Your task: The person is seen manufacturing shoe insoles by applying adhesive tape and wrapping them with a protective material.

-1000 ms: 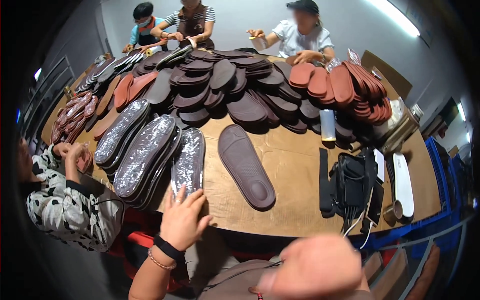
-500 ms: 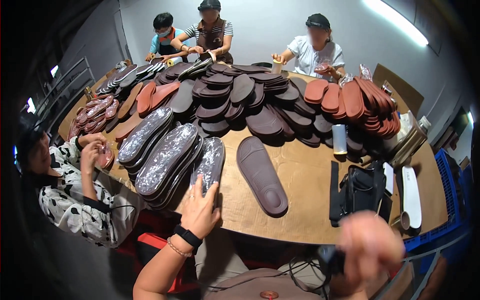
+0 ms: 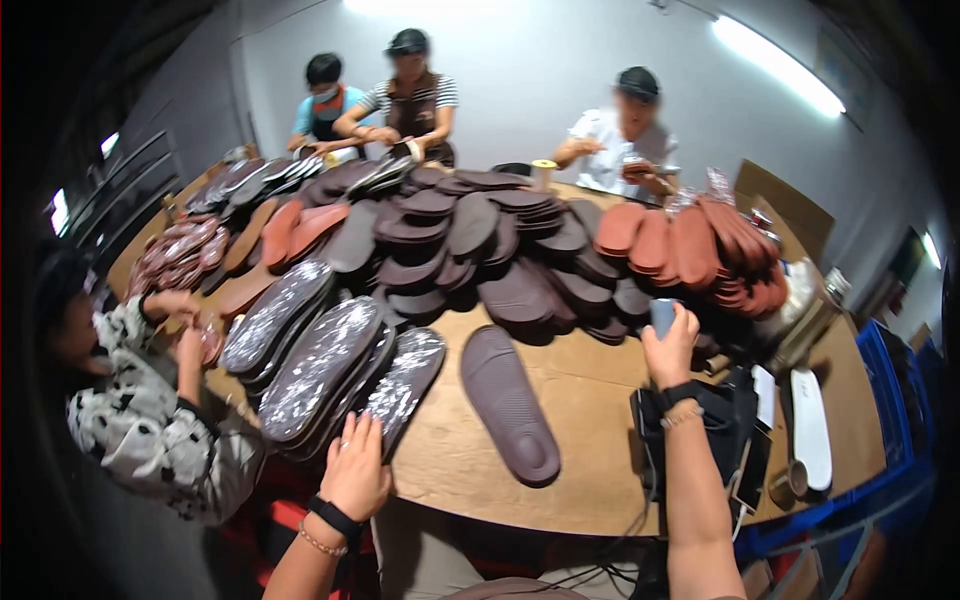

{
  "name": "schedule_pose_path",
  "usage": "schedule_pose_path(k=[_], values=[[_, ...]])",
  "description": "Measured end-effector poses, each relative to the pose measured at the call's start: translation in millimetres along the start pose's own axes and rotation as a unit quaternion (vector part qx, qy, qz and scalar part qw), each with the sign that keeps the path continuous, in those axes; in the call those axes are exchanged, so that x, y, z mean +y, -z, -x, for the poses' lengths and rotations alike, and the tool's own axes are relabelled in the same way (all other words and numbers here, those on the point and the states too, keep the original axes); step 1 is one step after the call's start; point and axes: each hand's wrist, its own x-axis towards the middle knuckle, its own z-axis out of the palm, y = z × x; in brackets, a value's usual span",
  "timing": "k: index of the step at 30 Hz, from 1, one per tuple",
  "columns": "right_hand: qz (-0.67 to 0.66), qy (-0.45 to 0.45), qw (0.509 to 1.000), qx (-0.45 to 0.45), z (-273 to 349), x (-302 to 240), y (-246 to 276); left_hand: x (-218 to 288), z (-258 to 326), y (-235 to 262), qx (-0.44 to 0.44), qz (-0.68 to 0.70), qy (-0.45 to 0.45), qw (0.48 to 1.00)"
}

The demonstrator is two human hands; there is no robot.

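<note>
My left hand (image 3: pixel 358 468) lies with outstretched fingers at the near end of a dark brown sole wrapped in shiny clear film (image 3: pixel 410 370). To its left is a stack of similarly wrapped soles (image 3: pixel 325 365). My right hand (image 3: pixel 674 350) has its fingers wrapped around a small upright bluish roll of film (image 3: pixel 662 316) on the table. Between my hands lies a bare dark brown sole (image 3: pixel 508 405), ridged side up, its rounded heel end toward me.
Heaped brown soles (image 3: pixel 450 235) and rust-red soles (image 3: pixel 690 240) cover the table's far half. At right sit a black bag (image 3: pixel 690 440), a white sole (image 3: pixel 811 425) and a brown tape roll (image 3: pixel 788 483). One co-worker (image 3: pixel 150 400) sits at left; several others are across the table (image 3: pixel 590 440).
My right hand has gone from the near right edge forward to the film roll and closed on it. My left hand has slid nearer me along the wrapped sole. The view has shifted.
</note>
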Motion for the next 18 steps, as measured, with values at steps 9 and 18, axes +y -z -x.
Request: schedule_pose_path(k=[9, 18], values=[[-0.166, 0.357, 0.841, -0.371, 54, -205, -76, 13, 5, 21, -0.054, 0.099, 0.036, 0.993], [-0.030, 0.409, 0.784, -0.466, 87, -222, -139, 5, 21, -8, -0.009, 0.087, -0.005, 0.996]])
